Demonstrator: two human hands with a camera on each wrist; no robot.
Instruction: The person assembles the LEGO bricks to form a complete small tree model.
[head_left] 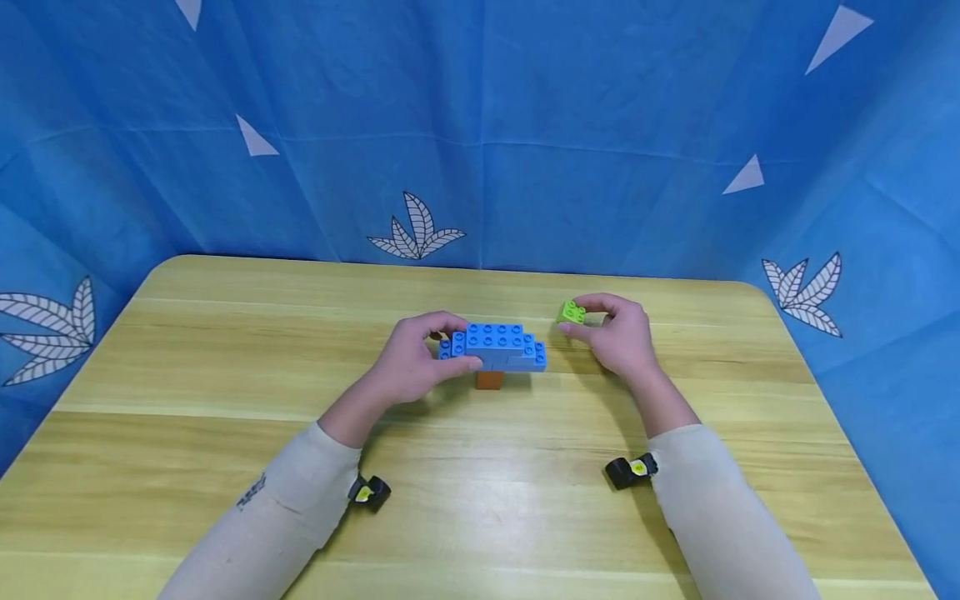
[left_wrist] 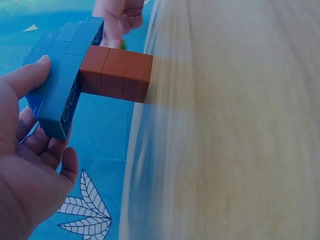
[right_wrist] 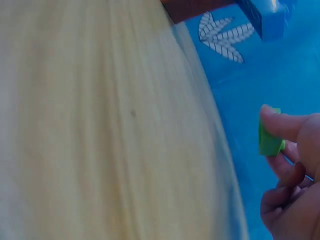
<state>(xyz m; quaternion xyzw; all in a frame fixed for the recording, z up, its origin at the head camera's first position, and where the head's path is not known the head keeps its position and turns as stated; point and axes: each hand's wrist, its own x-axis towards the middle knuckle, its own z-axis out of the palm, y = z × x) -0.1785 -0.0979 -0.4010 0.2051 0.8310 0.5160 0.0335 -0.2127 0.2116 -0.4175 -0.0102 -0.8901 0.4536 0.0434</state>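
Observation:
Near the middle of the table stands a stack of toy building bricks: a wide stepped blue top [head_left: 495, 337] on a narrow brown column [left_wrist: 116, 73] of three bricks. My left hand [head_left: 414, 360] grips the blue part at its left end, thumb on the near face and fingers behind. Off to the right of the stack, my right hand [head_left: 621, 335] pinches a small green brick [head_left: 572, 312], its studs facing up, between thumb and fingers. In the right wrist view the green brick [right_wrist: 270, 132] appears apart from the blue bricks [right_wrist: 265, 20].
The pale wooden table [head_left: 480, 500] extends around both hands. A blue cloth [head_left: 480, 142] with white leaf and triangle prints hangs behind the table and at its sides. Each wrist carries a small black camera, the left one [head_left: 371, 493] and the right one [head_left: 630, 472].

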